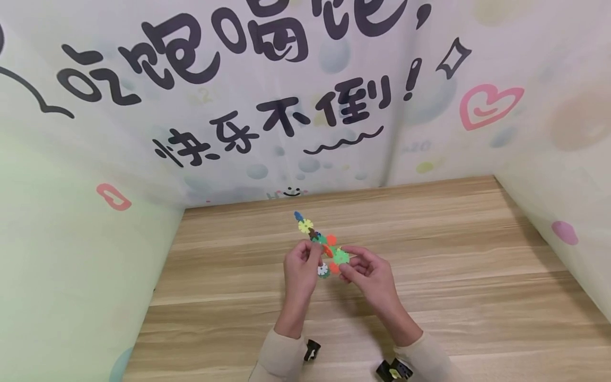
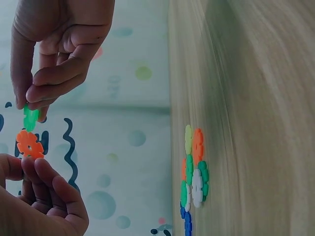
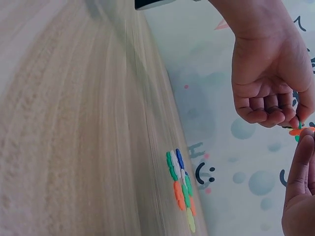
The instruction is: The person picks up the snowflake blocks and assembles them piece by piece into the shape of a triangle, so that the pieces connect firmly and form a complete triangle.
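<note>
Orange disc (image 2: 30, 144) and green disc (image 2: 31, 118), both notched like flowers, sit between the person's two hands above the wooden table (image 1: 229, 318). The left hand (image 1: 300, 268) pinches the orange one between thumb and forefinger, its other fingers curled in beside them. The right hand (image 1: 374, 270) pinches the green one by its edge between thumb and forefinger, the remaining fingers bent. The two discs touch or overlap in the left wrist view — whether they are slotted together, I cannot tell.

In the head view a short run of discs slants up and away from the left fingertips: a brown disc (image 1: 312, 233), a yellow disc (image 1: 305, 226), then a blue disc (image 1: 298, 216) at the far end. Whether this run joins the held pieces is unclear.

On the table, past the hands, a group of discs (image 2: 189, 169) in green, orange, white, blue and yellow lies close together; from the head it is partly hidden behind the hands.

Pale sleeves (image 1: 284, 350) end at the wrists, and a black device (image 1: 311, 350) shows beside the left cuff, another by the right. Behind the table stands a pale wall (image 1: 215, 183) with large dark lettering (image 1: 282, 118) — a pink heart outline (image 1: 465, 109) is to its right.
</note>
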{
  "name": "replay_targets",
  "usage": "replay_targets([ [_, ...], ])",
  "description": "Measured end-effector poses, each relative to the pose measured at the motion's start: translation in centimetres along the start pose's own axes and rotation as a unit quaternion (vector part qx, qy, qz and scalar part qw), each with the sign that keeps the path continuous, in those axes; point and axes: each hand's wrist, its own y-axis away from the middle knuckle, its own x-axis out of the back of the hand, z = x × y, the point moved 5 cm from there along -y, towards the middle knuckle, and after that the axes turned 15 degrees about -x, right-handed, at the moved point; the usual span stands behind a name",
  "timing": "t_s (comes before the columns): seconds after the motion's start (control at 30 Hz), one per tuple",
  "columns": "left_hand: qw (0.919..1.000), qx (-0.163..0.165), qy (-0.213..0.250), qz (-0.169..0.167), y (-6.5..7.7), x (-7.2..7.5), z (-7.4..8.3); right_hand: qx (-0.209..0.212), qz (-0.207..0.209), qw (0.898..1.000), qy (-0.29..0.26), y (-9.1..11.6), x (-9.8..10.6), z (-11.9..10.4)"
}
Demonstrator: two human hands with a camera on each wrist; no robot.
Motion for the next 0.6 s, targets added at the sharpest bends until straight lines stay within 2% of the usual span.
replay_targets([
  [0.2,0.9999,0.007,0.001,0.011,0.3,0.1,3.2,-0.004,-0.003,1.0,-0.006,0.1,-0.2,0.1],
  [0.23,0.9999,0.007,0.002,0.014,0.3,0.1,3.3,-0.007,-0.004,1.0,-0.009,0.1,-0.2,0.1],
  [0.33,0.9997,0.014,0.0,0.018,0.3,0.0,2.7,-0.015,-0.005,1.0,-0.015,0.1,-0.3,0.3],
  [0.5,0.9997,0.019,-0.002,0.017,0.1,-0.1,0.3,-0.018,-0.006,0.999,-0.03,0.1,-0.5,0.3],
  [0.6,0.9997,0.017,-0.006,0.017,0.1,-0.2,-0.4,-0.015,-0.003,0.999,-0.036,0.1,-0.5,0.2],
])
